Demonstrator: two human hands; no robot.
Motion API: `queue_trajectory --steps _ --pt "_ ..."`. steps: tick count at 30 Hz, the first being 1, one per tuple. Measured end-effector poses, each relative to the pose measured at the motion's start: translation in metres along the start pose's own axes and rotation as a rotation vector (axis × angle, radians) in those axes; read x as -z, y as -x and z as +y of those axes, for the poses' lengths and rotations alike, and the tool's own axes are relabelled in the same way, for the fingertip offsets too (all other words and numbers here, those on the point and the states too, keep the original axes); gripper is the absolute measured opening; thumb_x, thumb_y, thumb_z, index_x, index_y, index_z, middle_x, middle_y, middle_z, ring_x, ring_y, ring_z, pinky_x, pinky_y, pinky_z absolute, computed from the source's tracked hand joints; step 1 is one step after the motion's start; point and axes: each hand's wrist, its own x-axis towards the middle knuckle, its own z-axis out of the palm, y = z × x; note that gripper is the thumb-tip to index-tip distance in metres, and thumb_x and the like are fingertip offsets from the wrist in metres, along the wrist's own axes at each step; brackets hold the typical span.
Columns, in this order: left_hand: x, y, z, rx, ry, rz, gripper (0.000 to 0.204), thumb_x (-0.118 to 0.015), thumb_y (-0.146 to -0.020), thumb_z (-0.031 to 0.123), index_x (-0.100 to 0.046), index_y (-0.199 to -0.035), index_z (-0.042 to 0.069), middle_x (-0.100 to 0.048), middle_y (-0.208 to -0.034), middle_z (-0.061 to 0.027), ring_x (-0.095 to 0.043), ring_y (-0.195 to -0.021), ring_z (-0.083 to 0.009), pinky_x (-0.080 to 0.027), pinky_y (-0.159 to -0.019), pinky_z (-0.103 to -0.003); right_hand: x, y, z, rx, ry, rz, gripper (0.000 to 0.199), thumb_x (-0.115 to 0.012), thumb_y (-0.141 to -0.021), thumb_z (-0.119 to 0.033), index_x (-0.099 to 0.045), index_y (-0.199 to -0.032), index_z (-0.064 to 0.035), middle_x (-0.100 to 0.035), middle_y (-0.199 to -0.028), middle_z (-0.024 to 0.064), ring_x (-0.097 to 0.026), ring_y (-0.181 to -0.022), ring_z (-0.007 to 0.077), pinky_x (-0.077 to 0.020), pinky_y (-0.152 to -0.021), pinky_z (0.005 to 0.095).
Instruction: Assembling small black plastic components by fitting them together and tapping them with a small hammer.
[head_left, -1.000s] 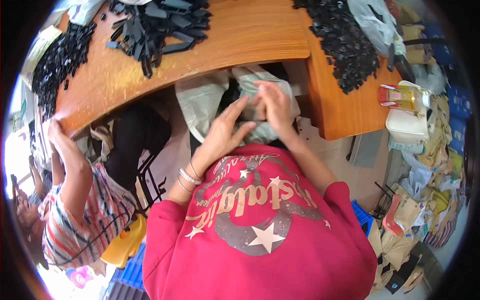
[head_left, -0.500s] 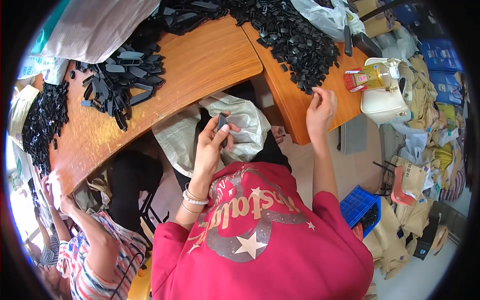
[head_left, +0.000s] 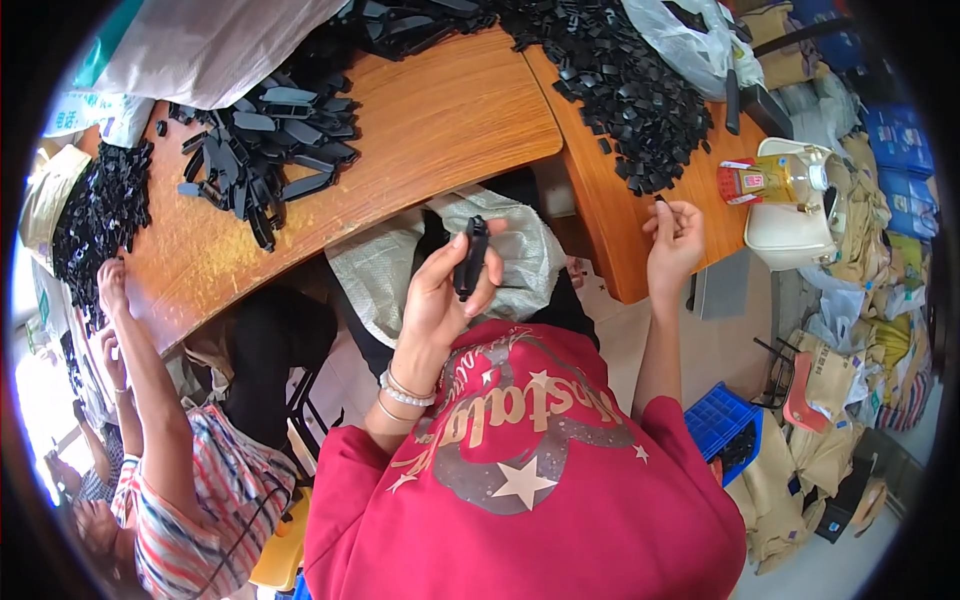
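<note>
The left hand holds a long black plastic piece upright, just above the open grey woven sack. The right hand is beside the sack, fingers curled, pinching something tiny I cannot make out

Only 1 view is given: a head-worn fisheye camera looking steeply down, close above the wearer's red printed shirt. It faces forward over the curved orange wooden table, whose edges bend toward the dark circular rim.
</note>
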Motion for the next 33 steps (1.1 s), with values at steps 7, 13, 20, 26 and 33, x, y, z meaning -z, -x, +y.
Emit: queue_trajectory --steps 7,13,20,26,33 --pt "-0.008 0.003 0.002 -0.006 -0.092 0.105 0.045 -0.041 -0.100 0.029 -0.046 -0.128 -0.007 -0.054 -0.079 -0.0080 -0.042 -0.051 -0.0117 -0.035 -0.046 -0.023 -0.056 0.039 -0.091 -0.054 -0.306 -0.429 0.014 -0.058 -0.090 0.003 -0.063 -0.103 0.0025 -0.063 -0.082 0.0055 -0.057 -0.066 0.0095 -0.0449 -0.060 0.0208" --pt "-0.025 0.004 0.007 -0.148 -0.640 0.388 0.028 -0.063 -0.088 0.004 -0.051 -0.114 0.003 -0.061 -0.082 -0.0106 -0.049 -0.054 -0.0088 -0.037 -0.047 -0.022 -0.079 0.047 -0.099 0.166 -0.319 -0.575 0.014 -0.060 -0.087 0.006 -0.064 -0.100 0.0036 -0.064 -0.087 0.0095 -0.059 -0.068 0.0126 -0.0463 -0.060 0.0238" --pt "-0.029 0.000 -0.001 -0.187 -0.345 0.381 0.037 -0.042 -0.102 0.019 -0.050 -0.131 -0.003 -0.059 -0.090 -0.0034 -0.050 -0.075 -0.0087 -0.041 -0.068 -0.022 -0.084 0.053 -0.102 0.452 -0.090 -0.513 0.016 -0.068 -0.079 0.006 -0.064 -0.094 0.0014 -0.065 -0.084 0.0105 -0.060 -0.069 0.0175 -0.0473 -0.062 0.0274" --pt "-0.039 0.006 -0.002 -0.182 -0.272 0.365 0.042 -0.050 -0.097 0.005 -0.042 -0.138 -0.005 -0.060 -0.112 -0.0055 -0.055 -0.105 -0.0106 -0.043 -0.094 -0.025 -0.089 0.055 -0.098 0.761 0.086 -0.441 0.026 -0.072 -0.072 0.007 -0.063 -0.095 0.0010 -0.062 -0.084 0.0114 -0.060 -0.071 0.0282 -0.0482 -0.061 0.0351" --pt "-0.035 0.010 -0.008 -0.307 -0.416 0.374 0.038 -0.055 -0.095 0.004 -0.050 -0.130 -0.008 -0.055 -0.113 -0.0051 -0.051 -0.105 -0.0114 -0.039 -0.093 -0.024 -0.091 0.060 -0.098 0.782 0.108 -0.443 0.027 -0.070 -0.072 0.008 -0.063 -0.098 0.0028 -0.062 -0.085 0.0128 -0.060 -0.071 0.0286 -0.0484 -0.062 0.0352"
